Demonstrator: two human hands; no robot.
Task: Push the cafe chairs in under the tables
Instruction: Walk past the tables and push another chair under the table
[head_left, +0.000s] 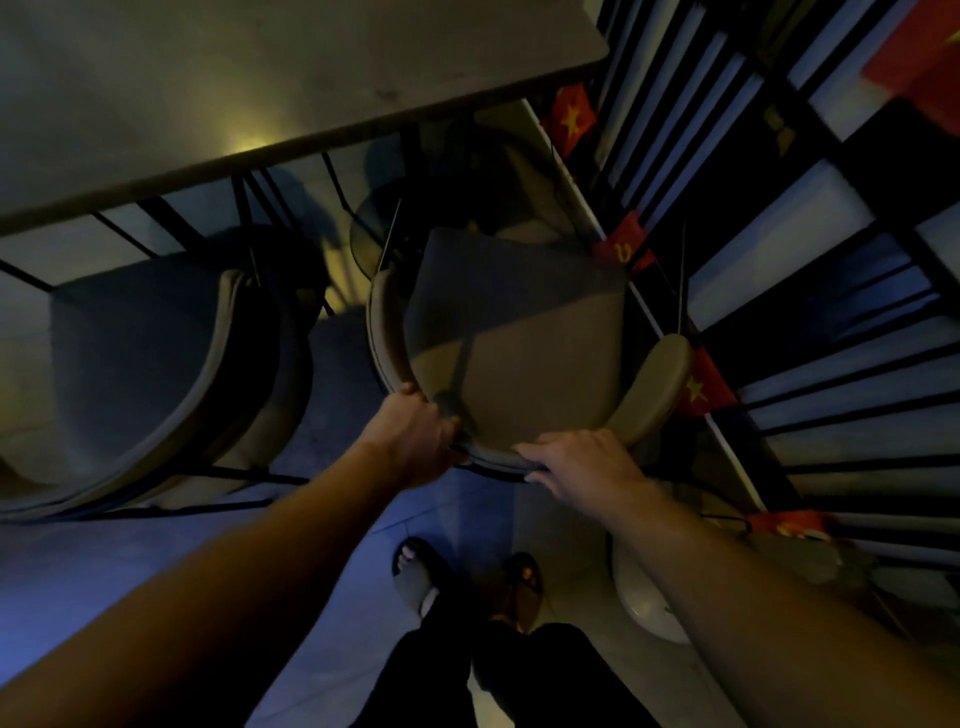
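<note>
Dim scene, head view looking straight down. Both hands on the curved backrest of the grey-brown upholstered tub chair with square seat cushion (519, 332): left hand (421, 441) is curled closed around the backrest's left-rear rim, fingers wrapped over the top edge; right hand (582, 462) lies palm-down on the rear rim just beside it, fingers bent over the edge, gripping it. Chair sits directly ahead of the person, front of its seat at the edge of the grey rectangular surface (260, 88), partly under it; the back half of the seat and the armrests stick out toward the person. Second dark upholstered curved-back chair (156, 364) is to the left at the same surface, near the first one but apart, its front also under the surface edge. Black metal railing with slats (779, 249) runs along the right, just beside the held chair's right armrest. Small red flags with yellow star (571, 119) hang along the railing; one shows a yellow emblem, too blurred to identify. No legible text or brand anywhere. Below: dark trousers and open sandals (415, 571) on a pale tiled floor (208, 571).
</note>
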